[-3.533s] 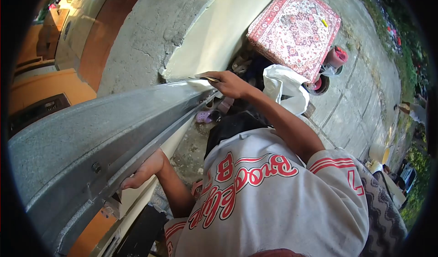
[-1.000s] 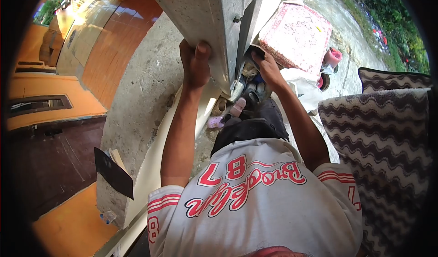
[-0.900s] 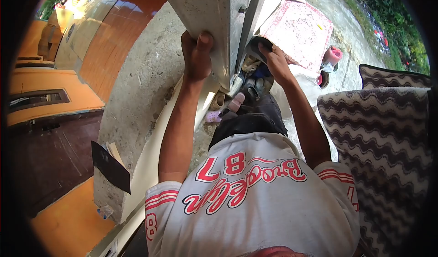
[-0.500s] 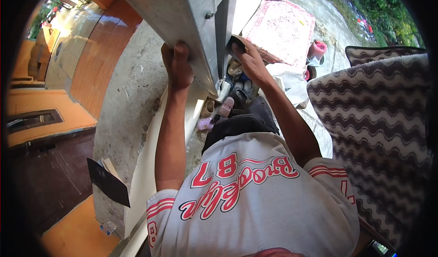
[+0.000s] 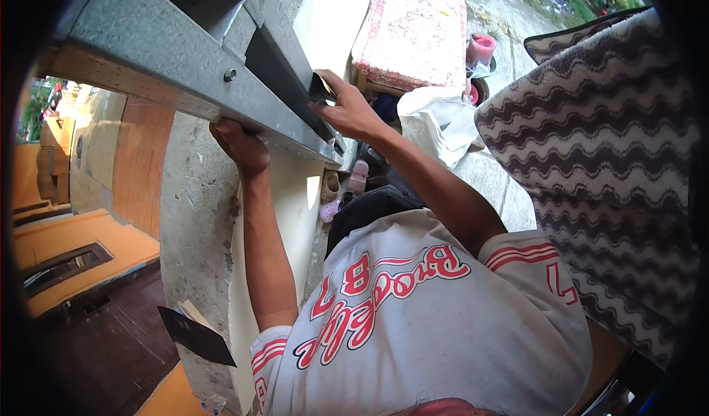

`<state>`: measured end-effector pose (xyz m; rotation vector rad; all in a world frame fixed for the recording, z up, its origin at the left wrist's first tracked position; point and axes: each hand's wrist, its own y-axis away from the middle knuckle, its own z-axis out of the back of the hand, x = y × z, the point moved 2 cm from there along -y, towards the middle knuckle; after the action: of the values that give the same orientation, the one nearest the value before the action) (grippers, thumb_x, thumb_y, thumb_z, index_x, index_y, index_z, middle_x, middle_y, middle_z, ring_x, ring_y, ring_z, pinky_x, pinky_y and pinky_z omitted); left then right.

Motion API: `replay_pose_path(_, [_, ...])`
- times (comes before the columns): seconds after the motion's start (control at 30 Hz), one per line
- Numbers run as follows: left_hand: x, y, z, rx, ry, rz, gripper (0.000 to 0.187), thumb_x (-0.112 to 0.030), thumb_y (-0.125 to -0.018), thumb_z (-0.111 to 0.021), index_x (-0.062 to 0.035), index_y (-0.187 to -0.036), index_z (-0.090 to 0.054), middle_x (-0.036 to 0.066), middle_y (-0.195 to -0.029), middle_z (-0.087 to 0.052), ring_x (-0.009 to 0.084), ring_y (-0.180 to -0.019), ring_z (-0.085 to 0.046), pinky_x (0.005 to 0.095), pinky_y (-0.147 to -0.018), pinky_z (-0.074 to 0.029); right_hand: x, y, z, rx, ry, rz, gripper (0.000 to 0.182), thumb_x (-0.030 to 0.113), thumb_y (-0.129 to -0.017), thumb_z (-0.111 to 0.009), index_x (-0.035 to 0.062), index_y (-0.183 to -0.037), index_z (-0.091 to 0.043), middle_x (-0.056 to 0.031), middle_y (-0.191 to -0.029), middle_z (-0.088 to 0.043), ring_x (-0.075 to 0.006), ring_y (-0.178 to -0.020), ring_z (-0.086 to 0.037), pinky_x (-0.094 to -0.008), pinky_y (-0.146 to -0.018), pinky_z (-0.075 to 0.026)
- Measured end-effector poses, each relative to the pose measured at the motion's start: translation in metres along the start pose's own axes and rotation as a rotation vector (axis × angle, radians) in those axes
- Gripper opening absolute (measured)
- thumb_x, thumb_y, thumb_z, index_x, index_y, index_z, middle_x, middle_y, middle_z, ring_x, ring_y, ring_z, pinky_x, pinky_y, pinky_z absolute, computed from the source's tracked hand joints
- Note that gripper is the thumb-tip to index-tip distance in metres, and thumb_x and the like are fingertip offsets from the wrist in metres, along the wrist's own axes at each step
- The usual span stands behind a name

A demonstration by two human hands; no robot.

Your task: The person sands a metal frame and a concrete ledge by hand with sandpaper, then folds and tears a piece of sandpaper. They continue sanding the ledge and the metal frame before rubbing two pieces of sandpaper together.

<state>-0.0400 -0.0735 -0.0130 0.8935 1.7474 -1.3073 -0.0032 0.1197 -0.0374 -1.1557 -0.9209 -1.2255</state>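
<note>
A grey galvanised metal frame (image 5: 177, 69), made of channel pieces joined with bolts, slants from the upper left down to its narrow end in front of my body. My left hand (image 5: 242, 150) is closed against the underside of its near channel, the fingers partly hidden by the metal. On the far side, my right hand (image 5: 348, 107) grips the frame's other channel around a dark, shiny edge. I cannot make out whether that dark edge is a separate piece.
Several shoes (image 5: 330, 187) lie on the ground below the frame's end. Beyond stand a patterned pink-white covered table (image 5: 413, 35), a white bag (image 5: 439, 124) and a pink container (image 5: 481, 48). A striped blanket (image 5: 591, 172) hangs at right. A concrete ledge (image 5: 196, 216) runs at left.
The frame has swung toward the left and lies flatter across the view. Both hands have moved left with it, keeping their hold. The whole view has also shifted somewhat.
</note>
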Motion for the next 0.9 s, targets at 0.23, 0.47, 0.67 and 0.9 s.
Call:
replay_pose_path(0.23, [0.0,0.001,0.001,0.004,-0.117,-0.085,0.092,-0.081,-0.093,-0.03,0.0052,-0.109,-0.057,0.015,-0.104,-0.057,0.0209,-0.096,-0.055,0.0374,-0.08,-0.047,0.005,0.014,0.003,-0.049,0.06,-0.055,0.05,0.018,-0.091,-0.069,0.0038,-0.136,-0.054,-0.0196,-0.12,-0.067,-0.0254,-0.107,-0.064,-0.0351,-0.098,-0.046])
replay_pose_path(0.47, [-0.016,0.003,-0.008,-0.043,-0.229,-0.189,0.089,-0.08,-0.095,-0.025,0.0025,-0.102,-0.059,0.009,-0.09,-0.056,0.0165,-0.083,-0.052,0.0325,-0.069,-0.044,-0.026,0.045,0.018,-0.186,-0.012,-0.148,0.032,0.012,-0.098,-0.055,0.0056,-0.128,-0.062,-0.0238,-0.106,-0.07,-0.0324,-0.094,-0.069,-0.0355,-0.087,-0.051])
replay_pose_path(0.67, [-0.023,0.004,-0.01,-0.042,-0.145,-0.046,0.084,-0.07,-0.102,-0.02,0.0043,-0.125,-0.053,0.018,-0.122,-0.056,0.0233,-0.112,-0.056,0.0421,-0.099,-0.046,-0.042,0.085,0.041,-0.251,-0.051,-0.139,0.029,0.019,-0.103,-0.054,0.0008,-0.125,-0.06,-0.0135,-0.103,-0.069,-0.0168,-0.094,-0.058,-0.0315,-0.09,-0.047])
replay_pose_path(0.9, [-0.063,0.007,-0.038,0.132,-0.074,-0.068,0.084,-0.07,-0.099,-0.024,0.0004,-0.141,-0.04,0.022,-0.138,-0.047,0.0288,-0.123,-0.055,0.0479,-0.105,-0.048,-0.056,0.158,0.072,-0.485,-0.054,-0.045,0.029,0.011,-0.097,-0.055,-0.0022,-0.122,-0.062,-0.0245,-0.103,-0.069,-0.0331,-0.092,-0.069,-0.0355,-0.083,-0.051])
